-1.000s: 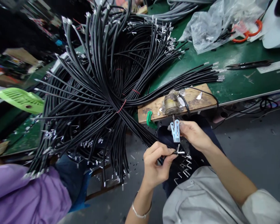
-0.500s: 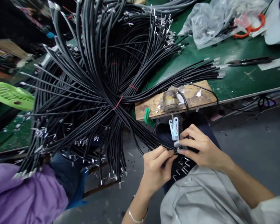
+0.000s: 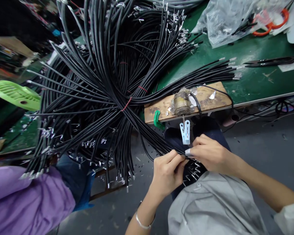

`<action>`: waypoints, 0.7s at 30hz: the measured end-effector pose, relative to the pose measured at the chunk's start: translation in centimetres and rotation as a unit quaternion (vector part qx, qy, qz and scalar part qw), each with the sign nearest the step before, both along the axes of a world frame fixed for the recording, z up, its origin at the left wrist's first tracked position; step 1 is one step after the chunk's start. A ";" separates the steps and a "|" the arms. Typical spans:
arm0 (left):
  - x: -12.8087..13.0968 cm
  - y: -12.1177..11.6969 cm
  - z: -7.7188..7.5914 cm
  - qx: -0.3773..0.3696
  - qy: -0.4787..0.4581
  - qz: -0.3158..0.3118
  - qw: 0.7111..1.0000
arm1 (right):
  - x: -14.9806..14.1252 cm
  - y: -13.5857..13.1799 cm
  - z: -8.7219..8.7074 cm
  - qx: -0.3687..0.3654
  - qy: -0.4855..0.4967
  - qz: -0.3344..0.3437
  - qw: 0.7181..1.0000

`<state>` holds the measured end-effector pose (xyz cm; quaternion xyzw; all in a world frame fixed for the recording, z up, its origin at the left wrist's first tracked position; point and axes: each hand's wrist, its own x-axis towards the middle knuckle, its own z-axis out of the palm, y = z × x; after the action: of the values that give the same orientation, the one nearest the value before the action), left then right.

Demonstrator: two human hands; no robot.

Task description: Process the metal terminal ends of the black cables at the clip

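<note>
While the left hand [image 3: 168,171] pinches the end of the black cable bundle [image 3: 159,138], thumb and forefinger drawn together, the right hand [image 3: 208,151] meets it from 3 o'clock. Fingers of the latter: curled close; whether they grip the tip cannot be told, the contact being hidden. Clock positions are taken from where the hands meet.

Silver wire ends [image 3: 196,167]: several, bared, at 5 o'clock, over the dark trousers.

Blue clothespin [image 3: 186,138]: one, at 12 o'clock, just beyond the fingers, hung below a mesh-wrapped housing [image 3: 182,101]; likely put there for short reach.

Wooden board [image 3: 220,95]: one, at 12 to 1 o'clock, bearing the housing and jutting over the tabletop [image 3: 262,81] edge; green clamp [image 3: 158,120] at 11 o'clock, presumably holding it firm.

Red tie [image 3: 126,104]: at 10 o'clock, around the bundle, apparently to keep the lengths together, so that the left hand need only steady a tip for the right.

Cable pile [image 3: 105,58]: large, between 10 and 11 o'clock.

Dark snips [image 3: 269,61], orange-handled scissors [image 3: 283,18], plastic bag [image 3: 218,23]: around 1 o'clock, far.

Difference: one second ago the right hand is up beside the clothespin, with the pinched tip exposed; now both hands join and cover it.
</note>
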<state>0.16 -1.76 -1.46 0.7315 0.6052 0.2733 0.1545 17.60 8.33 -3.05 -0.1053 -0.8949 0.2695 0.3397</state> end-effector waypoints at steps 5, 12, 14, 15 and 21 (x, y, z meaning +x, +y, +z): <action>0.7 0.0 0.3 -0.014 -0.019 0.069 0.997 | -0.3 -2.1 -0.4 0.109 0.043 -0.038 0.992; 1.7 -0.1 -0.2 0.061 -0.065 0.152 0.984 | -1.3 -4.8 -1.5 -0.200 0.115 -0.252 0.940; 1.9 -0.2 -0.4 0.084 -0.066 0.152 0.983 | -1.4 -4.8 -1.3 -0.299 0.103 -0.277 0.907; 2.0 -0.2 -0.4 0.094 -0.063 0.149 0.982 | -1.5 -4.7 -1.2 -0.331 0.091 -0.270 0.900; 2.4 -0.2 -0.7 0.094 -0.067 0.142 0.983 | -2.2 -4.3 -0.7 -0.339 0.071 -0.220 0.912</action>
<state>2.51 -1.99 -2.11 0.6294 0.6631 0.3961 0.0850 15.39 3.99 -3.78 -0.3892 -0.6773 0.4818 0.3971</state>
